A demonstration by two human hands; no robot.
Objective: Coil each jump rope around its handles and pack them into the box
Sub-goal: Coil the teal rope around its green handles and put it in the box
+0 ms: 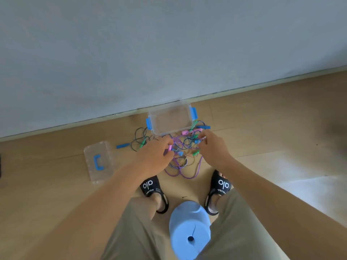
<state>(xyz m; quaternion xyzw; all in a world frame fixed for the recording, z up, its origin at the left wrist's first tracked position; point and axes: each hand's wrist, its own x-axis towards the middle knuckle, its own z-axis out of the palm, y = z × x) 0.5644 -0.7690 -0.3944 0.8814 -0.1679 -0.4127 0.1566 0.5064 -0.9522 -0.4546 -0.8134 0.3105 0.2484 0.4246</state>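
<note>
We look down at a wooden floor [56, 184] by a grey wall [131, 44]. One clear plastic box [170, 120] with two blue latches sits against the wall, open; we see only its bare bottom. Its clear lid [98, 162], with one blue handle, lies flat on the floor, well apart to the left.

Just in front of the box lies a tangled heap of jump ropes [185, 147]: purple, dark and striped cords with pink, green and blue handles. We cannot count the ropes; the cords cross too much and the hands cover part of the heap. One blue handle [123, 146] lies apart between lid and heap.

Our left hand [155, 152] is curled closed around a pink handle [170, 147]. Our right hand [213, 145] pinches something small in the tangle between fingertips; we cannot tell what. Below are two black slippers [150, 186] and one pale blue round stool [189, 229], its lower edge cut off.
</note>
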